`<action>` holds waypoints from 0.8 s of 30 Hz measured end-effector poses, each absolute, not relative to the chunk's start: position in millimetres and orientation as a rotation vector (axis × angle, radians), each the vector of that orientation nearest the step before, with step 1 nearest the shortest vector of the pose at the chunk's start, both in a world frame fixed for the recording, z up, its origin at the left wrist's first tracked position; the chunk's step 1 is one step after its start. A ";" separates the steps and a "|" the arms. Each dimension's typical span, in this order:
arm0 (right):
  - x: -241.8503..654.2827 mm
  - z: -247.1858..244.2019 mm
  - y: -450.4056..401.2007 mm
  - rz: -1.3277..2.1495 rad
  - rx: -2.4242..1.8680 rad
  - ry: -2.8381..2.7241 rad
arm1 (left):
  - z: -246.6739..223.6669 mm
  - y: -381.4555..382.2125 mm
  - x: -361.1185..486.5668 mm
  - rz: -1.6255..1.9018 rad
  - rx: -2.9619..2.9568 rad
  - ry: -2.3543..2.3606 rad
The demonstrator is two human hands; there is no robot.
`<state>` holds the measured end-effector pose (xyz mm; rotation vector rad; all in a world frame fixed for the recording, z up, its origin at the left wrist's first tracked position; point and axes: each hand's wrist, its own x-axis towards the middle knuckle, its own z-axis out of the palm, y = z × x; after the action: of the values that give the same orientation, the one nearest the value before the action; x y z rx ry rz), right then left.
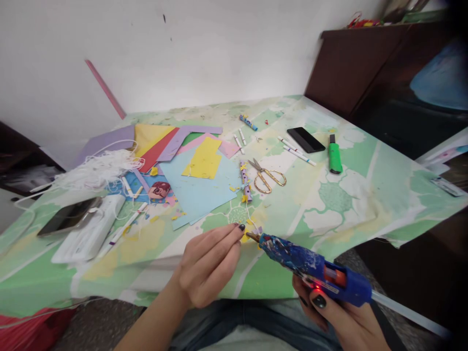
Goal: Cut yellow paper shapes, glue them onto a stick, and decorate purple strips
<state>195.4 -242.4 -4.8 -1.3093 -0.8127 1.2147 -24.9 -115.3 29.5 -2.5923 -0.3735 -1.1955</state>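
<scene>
My right hand [340,312] is wrapped around the handle of a blue hot glue gun [310,265] with a lit red light. A whitish glue stick [409,312] sticks out of its back end. The gun's nozzle points left, right beside the fingertips of my left hand [212,265]. Those fingers are pinched together at a small yellow paper piece [245,237], partly hidden by the fingers and nozzle. Just beyond lies a purple paper tube [245,183] with dark spots and yellow bits, a white string trailing from it.
Gold-handled scissors [265,176] lie right of the tube. Coloured paper sheets [204,185] and tangled white string [98,168] cover the left side. Farther right are markers [299,155], a black phone [306,139] and a green cutter [334,156]. A blue paper tube [248,123] lies near the wall.
</scene>
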 end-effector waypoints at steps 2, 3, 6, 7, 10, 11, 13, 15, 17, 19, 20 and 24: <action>194.7 -4.0 -242.0 1.221 -1.306 -0.817 | 29.4 -116.0 -25.2 -1.187 -2.605 -0.379; 193.7 -2.7 -241.6 1.220 -1.302 -0.815 | 29.2 -116.4 -25.4 -1.194 -2.602 -0.367; 189.3 2.3 -240.1 1.186 -1.309 -0.788 | 28.3 -117.0 -25.6 -1.185 -2.609 -0.403; 187.9 3.7 -239.8 1.172 -1.319 -0.777 | 28.0 -116.9 -25.5 -1.182 -2.613 -0.412; 186.0 5.5 -239.7 1.161 -1.347 -0.766 | 27.8 -116.4 -25.1 -1.194 -2.616 -0.382; 186.2 5.4 -239.8 1.165 -1.349 -0.770 | 28.1 -116.4 -24.9 -1.206 -2.609 -0.358; 187.4 4.5 -240.2 1.173 -1.346 -0.782 | 29.3 -116.9 -24.4 -1.218 -2.602 -0.345; 188.5 3.1 -240.5 1.180 -1.335 -0.792 | 30.6 -117.9 -23.9 -1.209 -2.616 -0.396; 188.8 1.8 -241.0 1.190 -1.317 -0.797 | 31.4 -118.3 -23.6 -1.195 -2.624 -0.427; 187.9 1.4 -241.6 1.197 -1.289 -0.807 | 31.0 -117.5 -23.6 -1.203 -2.610 -0.405; 187.1 1.9 -241.9 1.193 -1.275 -0.818 | 30.4 -116.6 -23.6 -1.215 -2.595 -0.378; 183.0 8.3 -241.3 1.153 -1.258 -0.868 | 27.6 -113.3 -23.4 -1.230 -2.560 -0.362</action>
<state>183.0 -241.3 8.3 -1.2584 -0.8679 1.1528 -23.4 -113.3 27.6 -2.5604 -0.3618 -1.2302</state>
